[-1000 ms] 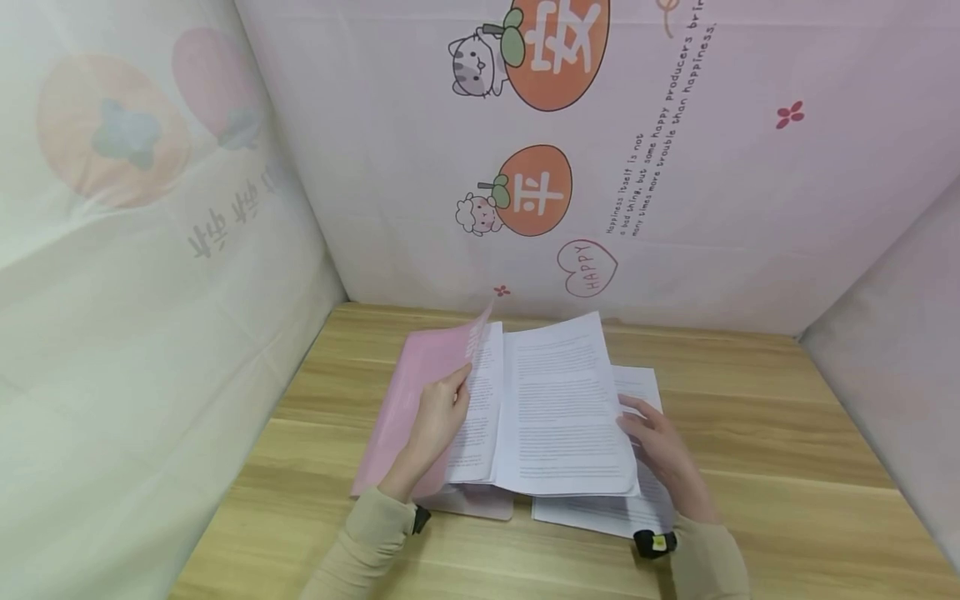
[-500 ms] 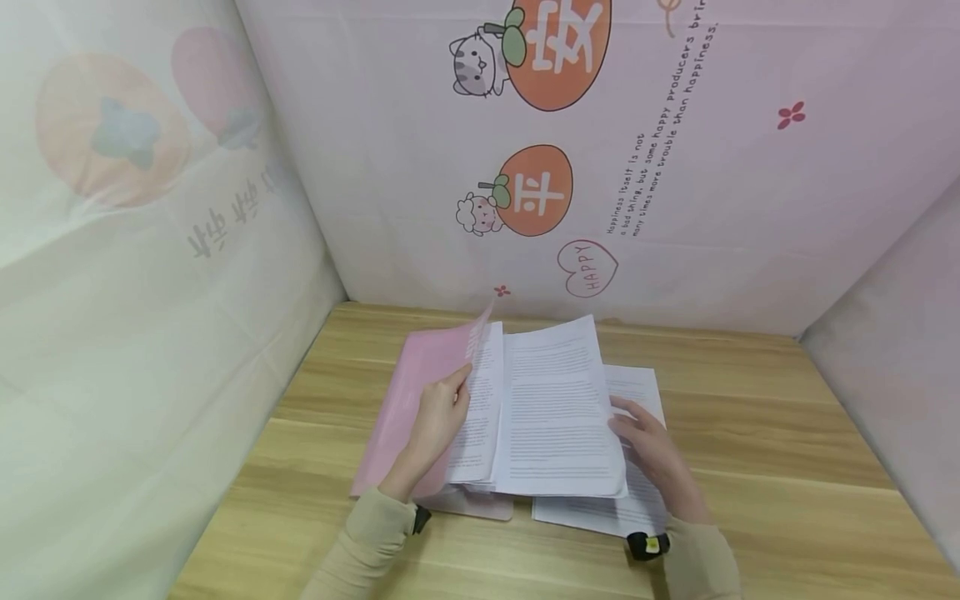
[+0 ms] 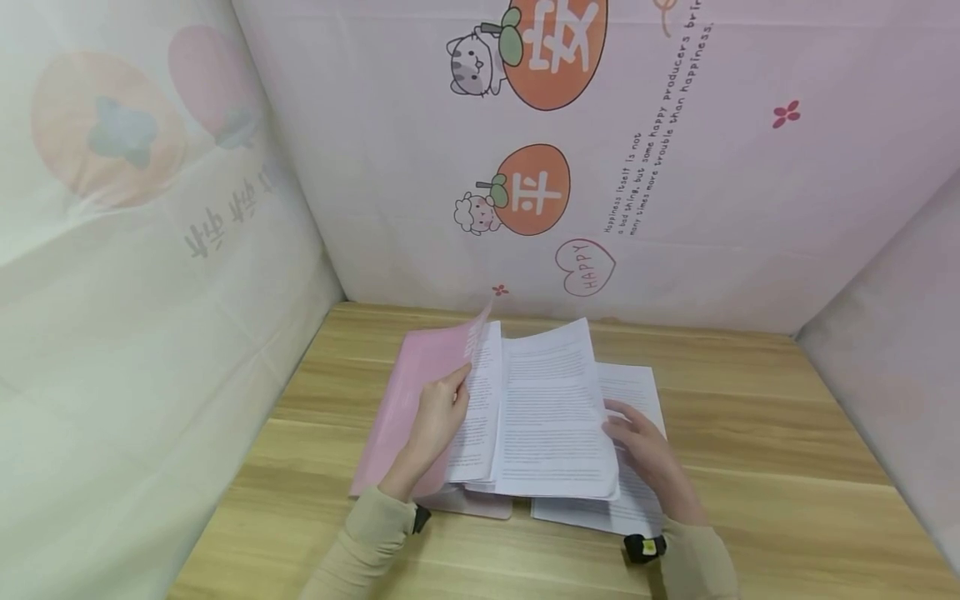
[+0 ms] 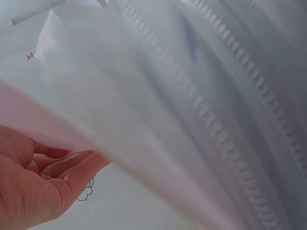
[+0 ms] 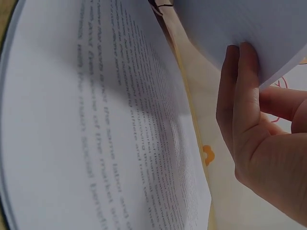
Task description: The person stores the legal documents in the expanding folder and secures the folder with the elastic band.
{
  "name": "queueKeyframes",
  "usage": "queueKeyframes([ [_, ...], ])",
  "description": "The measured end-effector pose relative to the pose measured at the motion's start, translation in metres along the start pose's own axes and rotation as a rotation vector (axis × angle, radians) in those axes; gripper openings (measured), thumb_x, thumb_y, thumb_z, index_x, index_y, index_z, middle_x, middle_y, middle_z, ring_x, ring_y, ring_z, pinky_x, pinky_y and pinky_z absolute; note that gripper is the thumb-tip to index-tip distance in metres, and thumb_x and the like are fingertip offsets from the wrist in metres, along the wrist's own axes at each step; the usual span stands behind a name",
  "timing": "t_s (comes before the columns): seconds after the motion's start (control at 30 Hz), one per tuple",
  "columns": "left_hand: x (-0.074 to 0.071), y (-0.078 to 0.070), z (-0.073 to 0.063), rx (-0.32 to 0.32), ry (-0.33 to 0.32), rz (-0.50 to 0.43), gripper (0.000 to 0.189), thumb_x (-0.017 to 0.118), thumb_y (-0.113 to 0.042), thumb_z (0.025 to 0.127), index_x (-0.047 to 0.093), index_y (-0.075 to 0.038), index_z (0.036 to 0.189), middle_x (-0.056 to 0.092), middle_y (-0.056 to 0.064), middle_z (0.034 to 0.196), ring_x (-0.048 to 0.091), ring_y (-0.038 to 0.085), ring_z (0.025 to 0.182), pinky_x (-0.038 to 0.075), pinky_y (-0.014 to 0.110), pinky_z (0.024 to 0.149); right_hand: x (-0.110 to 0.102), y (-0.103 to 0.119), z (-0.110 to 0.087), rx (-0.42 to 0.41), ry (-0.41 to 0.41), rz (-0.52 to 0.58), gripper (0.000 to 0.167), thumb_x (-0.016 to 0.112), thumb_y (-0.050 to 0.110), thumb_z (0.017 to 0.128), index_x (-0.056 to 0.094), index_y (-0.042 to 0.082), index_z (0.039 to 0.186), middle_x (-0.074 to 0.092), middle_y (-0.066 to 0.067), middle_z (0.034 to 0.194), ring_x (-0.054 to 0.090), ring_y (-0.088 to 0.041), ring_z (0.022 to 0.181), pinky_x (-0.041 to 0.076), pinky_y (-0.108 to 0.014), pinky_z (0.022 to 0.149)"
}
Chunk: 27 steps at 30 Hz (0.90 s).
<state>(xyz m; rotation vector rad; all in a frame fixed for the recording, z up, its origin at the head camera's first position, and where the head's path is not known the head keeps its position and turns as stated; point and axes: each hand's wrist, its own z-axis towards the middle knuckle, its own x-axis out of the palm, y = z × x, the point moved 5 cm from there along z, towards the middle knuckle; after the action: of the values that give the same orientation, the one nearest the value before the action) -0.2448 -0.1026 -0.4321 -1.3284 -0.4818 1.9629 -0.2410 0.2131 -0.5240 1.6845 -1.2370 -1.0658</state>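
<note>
An open pink folder [image 3: 408, 392] lies on the wooden table [image 3: 750, 433]. My left hand [image 3: 438, 417] grips its raised pink cover, and in the left wrist view the fingers [image 4: 62, 175] curl under that cover [image 4: 29, 112]. A stack of printed sheets [image 3: 551, 417] lies partly inside the folder. My right hand [image 3: 637, 450] holds the stack's right edge, which is lifted and curved. In the right wrist view the fingers [image 5: 240, 100] press the underside of the held sheets [image 5: 249, 24] above another printed page [image 5: 96, 120]. More printed sheets [image 3: 637, 387] lie flat under the right hand.
Cloth walls with cartoon prints [image 3: 525, 192] close in the table at the left, back and right. Bare wood shows at the right [image 3: 787, 467] and along the front edge. A black wrist device [image 3: 643, 546] sits on my right wrist.
My right hand has moved left with the printed sheets, pushing them further into the folder. The left hand and the pink cover have not moved.
</note>
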Motion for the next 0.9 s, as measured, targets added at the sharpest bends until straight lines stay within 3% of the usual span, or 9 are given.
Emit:
queueKeyframes([
  [0.3,0.000,0.001,0.001,0.000,0.002,-0.015,0.036,0.052,0.007,0.091,0.063,0.009,0.125,0.072,0.027,0.108,0.045,0.009,0.055,0.042,0.017,0.052,0.004,0.002,-0.002,0.000,0.005,-0.004,0.057,0.048,0.022,0.103,0.029,0.008,0.155,0.042,-0.026,0.151,0.061,-0.010,0.108,0.051,-0.024,0.087],
  [0.53,0.000,-0.001,0.000,0.014,-0.009,0.002,0.036,0.052,0.008,0.090,0.064,0.009,0.123,0.073,0.026,0.106,0.059,0.015,0.067,0.048,0.018,0.057,0.013,0.007,-0.001,-0.023,0.012,0.019,0.055,0.046,0.019,0.104,0.029,0.007,0.154,0.045,-0.027,0.147,0.062,-0.009,0.104,0.053,-0.023,0.085],
  [0.9,0.000,-0.001,0.000,0.017,-0.013,-0.001,0.035,0.053,0.007,0.090,0.064,0.010,0.123,0.071,0.027,0.109,0.053,0.011,0.061,0.045,0.017,0.055,0.013,0.005,0.001,-0.017,-0.004,0.006,0.054,0.045,0.020,0.104,0.029,0.007,0.155,0.044,-0.027,0.149,0.061,-0.009,0.106,0.052,-0.023,0.086],
])
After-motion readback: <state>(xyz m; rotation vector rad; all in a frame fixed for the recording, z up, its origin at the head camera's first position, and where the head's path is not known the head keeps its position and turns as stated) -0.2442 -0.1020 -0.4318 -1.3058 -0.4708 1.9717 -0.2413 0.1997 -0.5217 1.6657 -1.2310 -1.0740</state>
